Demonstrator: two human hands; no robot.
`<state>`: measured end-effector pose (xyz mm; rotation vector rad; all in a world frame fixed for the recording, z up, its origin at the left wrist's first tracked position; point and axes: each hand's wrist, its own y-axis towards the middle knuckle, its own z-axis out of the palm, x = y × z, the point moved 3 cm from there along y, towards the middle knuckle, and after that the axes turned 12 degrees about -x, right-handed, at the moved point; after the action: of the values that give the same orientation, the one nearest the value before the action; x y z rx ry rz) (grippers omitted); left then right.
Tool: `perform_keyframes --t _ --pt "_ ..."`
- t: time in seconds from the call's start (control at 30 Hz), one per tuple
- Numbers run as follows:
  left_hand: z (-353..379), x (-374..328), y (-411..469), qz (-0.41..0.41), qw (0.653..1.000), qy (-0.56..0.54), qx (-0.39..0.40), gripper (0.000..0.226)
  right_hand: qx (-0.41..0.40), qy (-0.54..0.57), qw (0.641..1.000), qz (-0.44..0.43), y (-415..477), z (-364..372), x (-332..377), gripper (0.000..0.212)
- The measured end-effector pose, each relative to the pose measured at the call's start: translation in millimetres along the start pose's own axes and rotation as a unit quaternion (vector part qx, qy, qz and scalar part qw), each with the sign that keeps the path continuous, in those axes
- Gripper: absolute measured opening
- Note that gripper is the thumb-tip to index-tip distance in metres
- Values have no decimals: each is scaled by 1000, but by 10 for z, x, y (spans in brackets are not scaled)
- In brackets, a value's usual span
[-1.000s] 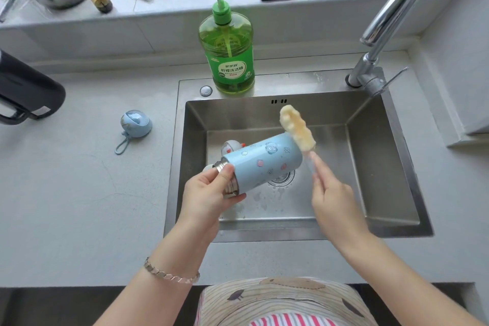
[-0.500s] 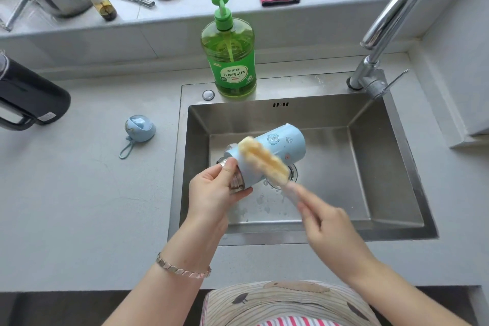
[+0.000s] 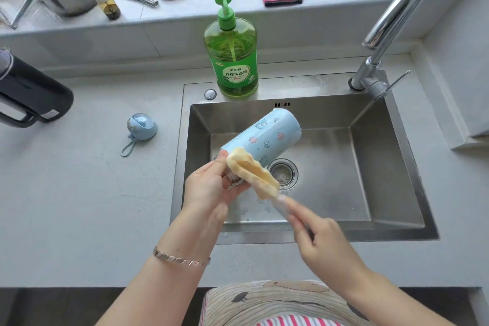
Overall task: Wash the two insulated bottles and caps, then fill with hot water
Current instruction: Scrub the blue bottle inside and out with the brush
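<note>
Left grip (image 3: 209, 189) clamped on blue insulated bottle (image 3: 264, 135), right grip (image 3: 324, 237) pinching sponge brush (image 3: 251, 171): wet neck may slip, dropping bottle into sink (image 3: 397, 230)

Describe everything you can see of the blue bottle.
The blue bottle is a cylinder with small cartoon prints and a bare metal neck. It is held tilted over the sink, base raised away. The left hand grips its neck end; the yellow sponge brush in the right hand lies across its side there.
</note>
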<state>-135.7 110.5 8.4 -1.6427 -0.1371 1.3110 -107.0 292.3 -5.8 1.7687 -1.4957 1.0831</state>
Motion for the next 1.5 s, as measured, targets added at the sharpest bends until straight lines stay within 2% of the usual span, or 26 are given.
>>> perform_keyframes --t 0.13,0.27,0.4,0.57,0.63,0.73,0.83,0.97,1.03,1.13,1.2,1.23,1.27,1.3,1.33,1.4,1.43,1.5 --pt "22 -29 18 -14 1000 -26 -9 16 -89 38 991 95 215 -149 -281 44" --pt "26 -54 23 -10 1000 -17 -6 18 4 16 1000 18 36 -33 -56 42" --pt "-8 -67 14 8 1000 -7 -11 15 -104 36 983 145 265 -200 -386 35" --pt "-76 -94 30 17 1000 7 -5 17 -30 45 993 102 102 -160 -194 39" --pt "-128 -80 45 22 999 32 7 20 -74 52 984 155 206 -241 -340 34" --pt "-258 4 78 12 998 65 11 24 -122 95 951 268 357 -339 -488 29" --pt "-354 151 89 -10 995 91 44 27 -87 188 932 297 383 -262 -348 15" --pt "-374 314 85 -76 988 84 108 28 -24 300 896 327 432 -134 -197 42" --pt "-370 336 102 -114 981 93 130 30 -14 312 885 345 459 -147 -205 42" --pt "-359 355 153 -137 978 103 118 26 -13 259 905 338 467 -176 -217 32" --pt "-336 392 224 -84 980 163 77 18 -49 213 925 309 487 -200 -182 23" --pt "-328 386 260 -8 971 233 46 14 -73 191 937 284 503 -214 -151 25" --pt "-304 345 257 90 946 310 18 16 -94 163 948 255 519 -226 -114 31" --pt "-251 309 220 184 910 372 14 31 -110 121 959 230 526 -239 -78 36" --pt "-177 297 163 250 877 407 49 50 -122 78 968 207 535 -248 -26 39" --pt "15 352 13 285 835 442 161 79 -133 23 978 161 555 -253 93 42" --pt "97 387 -59 294 823 446 194 87 -129 14 981 143 561 -238 147 44" --pt "192 439 -97 340 821 420 182 84 -108 16 987 120 556 -196 234 49"
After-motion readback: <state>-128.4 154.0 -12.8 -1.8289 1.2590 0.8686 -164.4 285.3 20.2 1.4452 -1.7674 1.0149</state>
